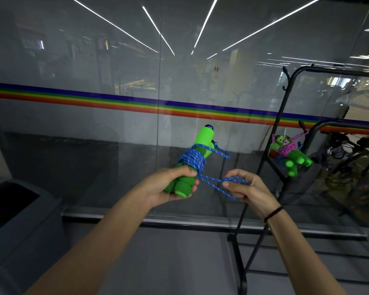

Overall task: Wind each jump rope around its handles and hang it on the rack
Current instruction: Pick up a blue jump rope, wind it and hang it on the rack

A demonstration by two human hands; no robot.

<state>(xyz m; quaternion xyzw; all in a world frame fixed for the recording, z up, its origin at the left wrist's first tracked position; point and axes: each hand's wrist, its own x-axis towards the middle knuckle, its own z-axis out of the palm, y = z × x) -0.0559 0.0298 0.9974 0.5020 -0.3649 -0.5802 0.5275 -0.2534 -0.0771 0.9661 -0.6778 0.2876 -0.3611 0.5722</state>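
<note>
My left hand (170,186) grips the lower ends of two bright green jump rope handles (202,141), held together and pointing up to the right. A blue rope (193,160) is wound in several turns around their middle. A loose doubled length of that rope runs right to my right hand (245,188), which pinches it between thumb and fingers. On the black rack (285,103) at the right hangs another wound jump rope (290,154), green handles with a pink rope.
A glass wall with a rainbow stripe (115,99) stands straight ahead, its metal floor rail (179,222) below my arms. A dark grey bin (19,220) sits at the lower left. The rack's legs (241,252) reach the floor at the lower right.
</note>
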